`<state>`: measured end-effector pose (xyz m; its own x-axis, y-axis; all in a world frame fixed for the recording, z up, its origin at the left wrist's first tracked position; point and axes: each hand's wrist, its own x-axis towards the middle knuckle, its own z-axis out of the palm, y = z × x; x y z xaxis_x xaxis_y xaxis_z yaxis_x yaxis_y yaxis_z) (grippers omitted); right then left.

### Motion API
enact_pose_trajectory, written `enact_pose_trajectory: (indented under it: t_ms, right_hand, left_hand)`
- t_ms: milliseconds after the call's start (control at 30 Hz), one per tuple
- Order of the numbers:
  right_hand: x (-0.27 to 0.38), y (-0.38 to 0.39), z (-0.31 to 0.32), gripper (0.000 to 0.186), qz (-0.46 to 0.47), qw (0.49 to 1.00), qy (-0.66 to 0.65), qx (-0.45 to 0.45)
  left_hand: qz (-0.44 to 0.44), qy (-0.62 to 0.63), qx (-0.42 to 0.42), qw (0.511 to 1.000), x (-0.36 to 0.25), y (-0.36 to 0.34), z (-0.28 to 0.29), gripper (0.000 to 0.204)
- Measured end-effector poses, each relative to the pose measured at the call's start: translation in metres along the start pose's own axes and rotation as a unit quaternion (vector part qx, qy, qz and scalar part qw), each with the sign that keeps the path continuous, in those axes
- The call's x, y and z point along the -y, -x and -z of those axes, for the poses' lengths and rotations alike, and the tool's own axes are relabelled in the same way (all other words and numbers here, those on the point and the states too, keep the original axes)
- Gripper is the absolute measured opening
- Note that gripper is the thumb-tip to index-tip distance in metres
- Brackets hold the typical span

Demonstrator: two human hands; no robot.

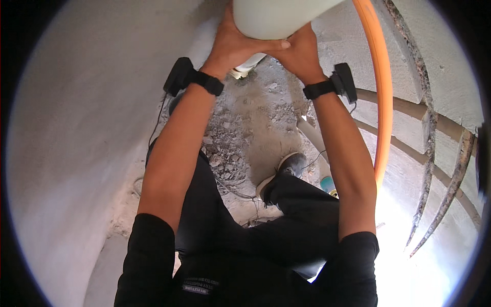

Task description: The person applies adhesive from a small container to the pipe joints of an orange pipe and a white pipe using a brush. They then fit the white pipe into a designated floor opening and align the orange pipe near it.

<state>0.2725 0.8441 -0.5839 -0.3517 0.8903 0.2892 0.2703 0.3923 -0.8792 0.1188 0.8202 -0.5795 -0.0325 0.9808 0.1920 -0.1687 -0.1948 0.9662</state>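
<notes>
A pale plastered wall curves round my left side, and rough grey wall rises on my right with bent rusty rebar hanging off it. Under me lies a floor of dirt and rubble. An orange conduit arcs down the right wall from the top edge to a point just beside my right elbow.

At the top centre I hold a wide cream pipe, its end pointing down toward me. My left hand is pressed against its underside, fingers spread and wrapped up around the left of it. My right hand cups it from the right, thumb lying across the bottom edge and touching my left hand. Both grips are broad, palms flat on the curve.

A second, narrower pale pipe lies on the ground by my right forearm. My dark shoe stands on the rubble. A black band with a box sits on each wrist. A small teal object lies near the shoe.
</notes>
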Motion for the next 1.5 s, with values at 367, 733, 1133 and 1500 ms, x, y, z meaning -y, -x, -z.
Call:
enact_pose_trajectory:
  t_ms: [367,733,1133,1500]
  right_hand:
    - [0.011,-0.006,-0.023,0.091,0.088,0.990,0.065,-0.094]
    - [0.016,-0.001,-0.027,0.082,0.014,0.996,0.046,-0.076]
    - [0.005,0.005,-0.020,0.083,-0.006,0.999,0.029,-0.034]
    - [-0.019,-0.018,-0.001,0.114,0.111,0.993,0.024,0.021]
  left_hand:
    - [0.065,-0.103,0.109,0.987,-0.014,-0.013,0.028,0.105]
    - [0.058,-0.097,0.072,0.991,-0.009,-0.006,0.030,0.113]
    - [0.090,0.000,0.057,0.994,-0.001,0.001,0.022,0.103]
    - [0.142,-0.187,0.101,0.967,0.026,-0.004,0.039,0.085]
